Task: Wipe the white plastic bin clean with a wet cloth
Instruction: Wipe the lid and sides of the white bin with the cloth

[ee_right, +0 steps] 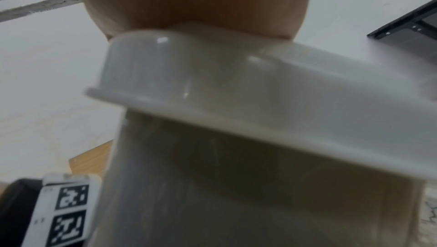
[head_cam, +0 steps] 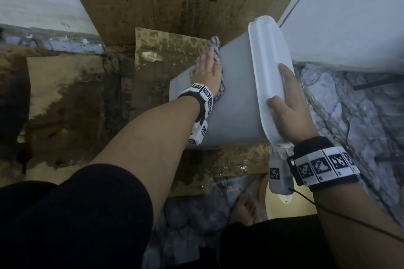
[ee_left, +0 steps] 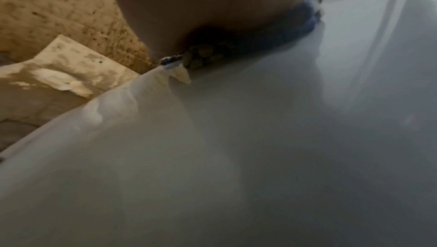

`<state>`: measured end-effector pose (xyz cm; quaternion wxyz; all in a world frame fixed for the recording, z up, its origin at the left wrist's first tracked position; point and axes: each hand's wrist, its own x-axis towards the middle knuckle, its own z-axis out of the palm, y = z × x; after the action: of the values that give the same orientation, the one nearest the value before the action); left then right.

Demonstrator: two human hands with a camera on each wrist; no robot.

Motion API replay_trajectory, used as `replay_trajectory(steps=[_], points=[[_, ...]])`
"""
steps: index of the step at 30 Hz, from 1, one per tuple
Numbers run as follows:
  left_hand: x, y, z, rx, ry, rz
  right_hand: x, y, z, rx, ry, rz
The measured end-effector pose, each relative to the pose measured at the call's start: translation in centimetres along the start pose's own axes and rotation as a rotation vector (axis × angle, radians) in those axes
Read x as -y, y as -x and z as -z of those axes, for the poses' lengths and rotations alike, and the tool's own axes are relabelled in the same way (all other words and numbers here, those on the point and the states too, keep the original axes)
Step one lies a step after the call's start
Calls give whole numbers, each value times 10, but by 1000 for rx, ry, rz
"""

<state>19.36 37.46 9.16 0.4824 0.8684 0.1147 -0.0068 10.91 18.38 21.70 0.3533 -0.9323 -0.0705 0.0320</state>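
The white plastic bin (head_cam: pixel 236 94) lies tipped on its side over wet cardboard, its lidded top (head_cam: pixel 270 67) toward the right. My left hand (head_cam: pixel 206 67) lies flat with straight fingers on a blue-checked cloth (head_cam: pixel 216 50), pressing it against the bin's upper side wall. The cloth's blue edge (ee_left: pixel 305 19) shows under the palm in the left wrist view, on the bin wall (ee_left: pixel 236 157). My right hand (head_cam: pixel 286 102) grips the bin's rim, thumb on the lid and fingers over its far edge. The rim (ee_right: pixel 236 101) fills the right wrist view.
Stained, soaked cardboard (head_cam: pixel 153 17) covers the floor and stands behind the bin. A white wall (head_cam: pixel 349 17) is close on the right, with grey patterned floor (head_cam: pixel 349 116) below it. A yellow round object (head_cam: pixel 284 203) and my bare foot (head_cam: pixel 242 209) are near my knees.
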Motion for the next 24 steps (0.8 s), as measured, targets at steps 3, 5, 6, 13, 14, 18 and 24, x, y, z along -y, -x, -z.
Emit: replay_trajectory(steps=[3,5,6,13,14,18,24], points=[[20,-3,-1,12,-6,46,-2,1,1,5,-13,-19],[33,-5,1,5,-20,94,-3,1,1,9,-27,-28],[40,-6,2,8,-27,118,-4,1,1,9,-34,-30],[85,-13,6,56,-27,224,-5,0,1,13,-82,-8],[89,-14,6,57,-20,237,-6,0,1,14,-90,-12],[105,-13,5,43,31,299,-7,-1,1,28,-122,-22],[124,-4,12,42,38,395,0,0,1,30,-110,-25]])
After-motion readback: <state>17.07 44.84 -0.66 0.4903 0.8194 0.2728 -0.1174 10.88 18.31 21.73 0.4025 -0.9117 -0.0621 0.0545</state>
